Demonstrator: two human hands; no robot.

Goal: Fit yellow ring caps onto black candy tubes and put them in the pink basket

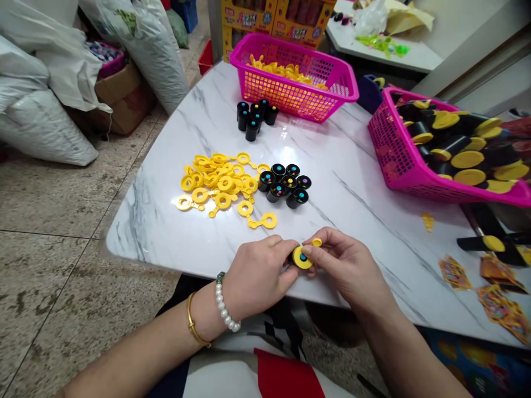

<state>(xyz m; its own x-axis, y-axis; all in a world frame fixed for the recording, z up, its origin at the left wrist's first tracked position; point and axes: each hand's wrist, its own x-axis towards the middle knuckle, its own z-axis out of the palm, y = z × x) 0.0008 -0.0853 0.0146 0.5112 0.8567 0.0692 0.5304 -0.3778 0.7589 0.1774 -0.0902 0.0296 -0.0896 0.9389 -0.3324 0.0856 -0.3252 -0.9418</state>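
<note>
Two hands (259, 271) (354, 271) holding — one ring (297, 258), one cup (291, 258)

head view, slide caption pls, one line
Left hand holding a black cup, right hand on its yellow ring, near loose yellow rings and clustered black cups on a marbled table.

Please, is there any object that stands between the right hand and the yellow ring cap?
Nothing visible stands in the way: the right hand appears to have its thumb on the yellow ring cap, which sits at the mouth of the small black container held in the left hand.
</note>
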